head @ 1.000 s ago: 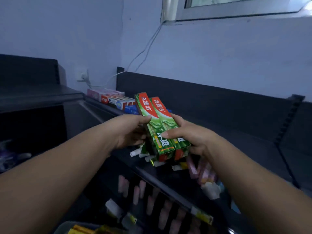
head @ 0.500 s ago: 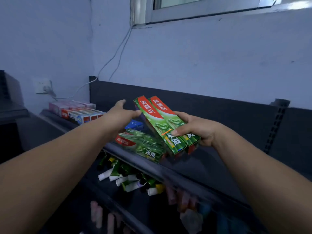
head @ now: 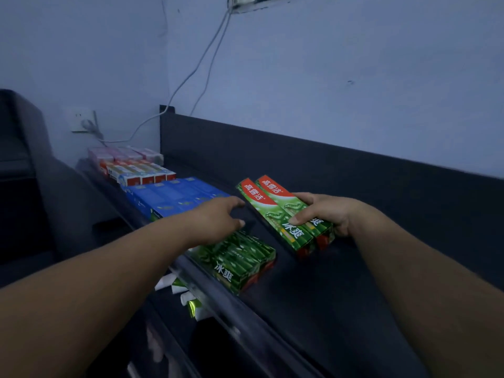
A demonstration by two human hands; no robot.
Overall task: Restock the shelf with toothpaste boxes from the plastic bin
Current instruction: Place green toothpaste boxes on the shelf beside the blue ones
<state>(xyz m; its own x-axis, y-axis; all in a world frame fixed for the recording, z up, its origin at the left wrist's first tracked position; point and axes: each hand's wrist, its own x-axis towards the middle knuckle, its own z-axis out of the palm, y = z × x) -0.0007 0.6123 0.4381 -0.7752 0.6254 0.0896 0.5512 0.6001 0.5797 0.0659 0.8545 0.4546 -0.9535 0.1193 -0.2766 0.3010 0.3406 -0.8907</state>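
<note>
My right hand (head: 323, 212) grips two green and red toothpaste boxes (head: 275, 207) side by side, tilted just above the dark top shelf (head: 341, 282). More green toothpaste boxes (head: 237, 261) lie flat on the shelf near its front edge. My left hand (head: 218, 222) reaches over those lying boxes with fingers stretched forward and holds nothing. The plastic bin is out of view.
Blue boxes (head: 174, 199), red and white boxes (head: 141, 173) and pink boxes (head: 122, 154) lie in rows at the shelf's left end. A black back panel (head: 327, 170) runs behind. White tubes (head: 185, 296) lie on the shelf below. A wall socket (head: 81, 122) with cables sits at left.
My left hand has let go of the two boxes and reached out over the lying green boxes. My right hand has carried the pair to the right, lower over the shelf.
</note>
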